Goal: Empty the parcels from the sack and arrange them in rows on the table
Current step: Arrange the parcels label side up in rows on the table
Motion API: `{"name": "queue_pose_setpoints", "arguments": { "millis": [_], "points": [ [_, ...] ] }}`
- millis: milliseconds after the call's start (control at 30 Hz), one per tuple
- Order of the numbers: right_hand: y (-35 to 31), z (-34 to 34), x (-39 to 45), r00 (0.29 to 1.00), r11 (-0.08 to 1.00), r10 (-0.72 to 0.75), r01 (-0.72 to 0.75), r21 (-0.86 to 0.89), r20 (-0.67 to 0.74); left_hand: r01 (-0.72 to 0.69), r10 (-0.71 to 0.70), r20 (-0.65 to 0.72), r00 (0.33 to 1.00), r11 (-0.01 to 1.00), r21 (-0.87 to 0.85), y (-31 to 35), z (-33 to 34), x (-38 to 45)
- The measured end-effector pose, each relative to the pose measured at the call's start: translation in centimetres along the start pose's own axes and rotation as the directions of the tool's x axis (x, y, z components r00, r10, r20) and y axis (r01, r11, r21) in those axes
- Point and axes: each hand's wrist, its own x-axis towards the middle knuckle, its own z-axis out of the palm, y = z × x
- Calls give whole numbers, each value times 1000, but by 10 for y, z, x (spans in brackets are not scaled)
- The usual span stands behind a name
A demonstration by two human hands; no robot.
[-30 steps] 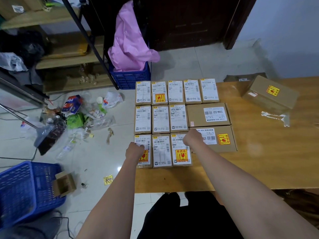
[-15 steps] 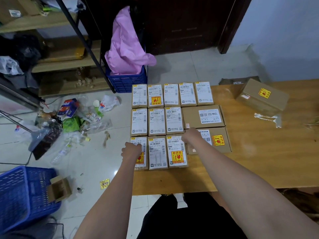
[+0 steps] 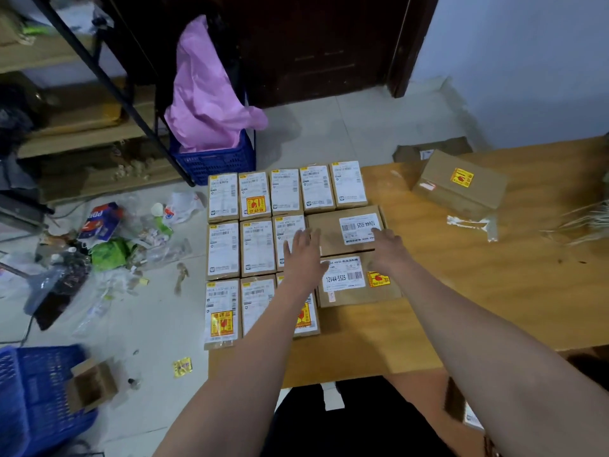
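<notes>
Several small labelled cardboard parcels [image 3: 257, 247] lie in three rows at the left end of the wooden table [image 3: 494, 291]. Two wider brown parcels sit at the rows' right end, an upper one [image 3: 333, 230] and a lower one [image 3: 349, 282]. My left hand [image 3: 303, 255] lies flat with straight fingers over the seam between the small parcels and the wide ones. My right hand [image 3: 389, 249] rests open on the right part of the two wide parcels. A bigger box [image 3: 461, 184] with a yellow sticker stands apart at the far right of the table.
A blue crate holding a pink bag [image 3: 211, 94] stands on the floor beyond the table. Litter [image 3: 108, 245] is strewn on the floor to the left. A second blue crate [image 3: 36, 400] and a small open carton [image 3: 90, 385] sit at lower left. Shelving stands at far left.
Both hands have left the near row, opened from curled to flat, and moved up and to the right onto the two wide parcels. The camera has shifted slightly.
</notes>
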Motion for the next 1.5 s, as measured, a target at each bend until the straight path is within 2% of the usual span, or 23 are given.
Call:
{"name": "queue_pose_setpoints", "arguments": {
  "millis": [233, 400, 700, 1000, 1100, 1233, 1500],
  "points": [
    [21, -3, 29, 981, 946, -137, 172, -276, 141, -111, 82, 190, 978, 983, 145, 36, 37, 27],
    [26, 5, 39, 976, 921, -156, 199, -335, 152, -136, 81, 225, 971, 960, 243, 33, 50, 34],
    [20, 11, 37, 984, 909, -166, 180, -375, 69, -118, 69, 210, 975, 965, 234, 35, 48, 39],
    [18, 9, 37, 984, 915, -155, 175, -363, 83, -111, 62, 210, 976, 966, 232, 37, 48, 39],
    [16, 2, 38, 985, 937, -151, 168, -307, 79, -85, 45, 213, 976, 979, 187, 43, 42, 40],
    [18, -23, 40, 990, 979, -142, 141, -148, 0, -58, 43, 139, 989, 993, 105, 68, 25, 55],
    [55, -86, 49, 991, 1000, -28, 27, -7, -133, -103, 97, 78, 992, 992, 70, 141, -7, 96]
  ]
}}
